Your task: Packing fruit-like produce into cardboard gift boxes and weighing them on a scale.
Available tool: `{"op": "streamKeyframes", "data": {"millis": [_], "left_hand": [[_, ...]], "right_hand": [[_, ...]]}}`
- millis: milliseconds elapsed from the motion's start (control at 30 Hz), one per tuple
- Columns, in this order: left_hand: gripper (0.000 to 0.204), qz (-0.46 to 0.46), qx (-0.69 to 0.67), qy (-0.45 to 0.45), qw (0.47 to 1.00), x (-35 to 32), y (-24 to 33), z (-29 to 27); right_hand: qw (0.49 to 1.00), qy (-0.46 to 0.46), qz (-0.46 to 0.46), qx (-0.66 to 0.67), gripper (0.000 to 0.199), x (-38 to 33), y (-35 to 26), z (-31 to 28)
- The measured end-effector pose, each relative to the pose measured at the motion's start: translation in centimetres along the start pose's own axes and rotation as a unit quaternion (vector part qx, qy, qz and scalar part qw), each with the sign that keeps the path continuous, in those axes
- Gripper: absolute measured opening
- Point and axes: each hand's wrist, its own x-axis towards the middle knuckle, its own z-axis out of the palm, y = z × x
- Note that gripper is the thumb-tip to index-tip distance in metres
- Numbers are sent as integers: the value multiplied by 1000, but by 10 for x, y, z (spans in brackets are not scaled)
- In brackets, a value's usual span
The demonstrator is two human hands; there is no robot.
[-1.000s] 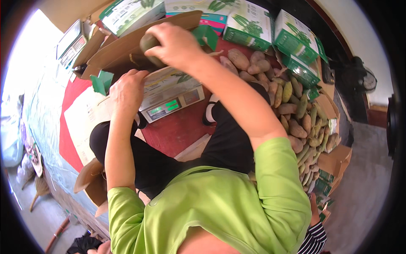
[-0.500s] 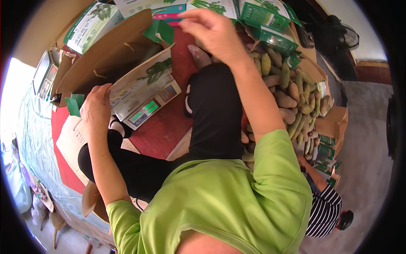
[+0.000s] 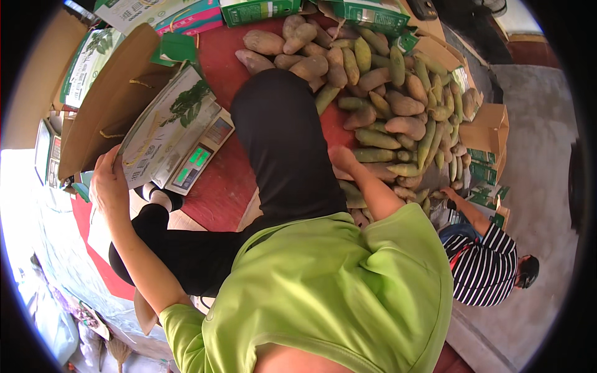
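Observation:
An open cardboard carton [image 3: 158,121] with printed white sides and rope loops stands tilted on a digital scale [image 3: 194,161] whose display glows green. My left hand [image 3: 109,183] is closed on the carton's near left edge, thumb and fingers pinching the wall. At the right of my bent knee, my right hand [image 3: 341,159] is low beside the heap of long brown and green root-like produce [image 3: 404,118]. Its fingers are hidden past my thigh, so what it holds, if anything, does not show.
More printed cartons [image 3: 261,9] line the far side. A second scale [image 3: 45,152] sits at far left. Another person in a striped shirt [image 3: 488,264] reaches toward the heap at lower right, near an open brown box [image 3: 488,127]. The red surface [image 3: 224,193] lies under the scale.
My right hand has come back from beyond the carton, down to the heap at my right. My left hand stays on the carton's edge. My view has shifted to the right.

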Motion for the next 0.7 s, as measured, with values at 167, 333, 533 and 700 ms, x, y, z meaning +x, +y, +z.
{"op": "streamKeyframes", "data": {"millis": [167, 333, 533, 700], "left_hand": [[21, 9, -24, -1, 1000, 0, -8, 7], [20, -3, -28, 3, 1000, -4, -12, 6], [20, -6, 4, 9, 1000, -2, -6, 3], [20, -6, -1, 16, 1000, -1, -8, 8]], "right_hand": [[990, -77, 80, 89, 11, -40, -34, 20], [948, -199, 128, 212, 13, -35, -28, 62], [897, -26, 345, 274, 16, -21, 9, 76], [920, -48, 366, 130, 23, -11, 45, 9]]}}
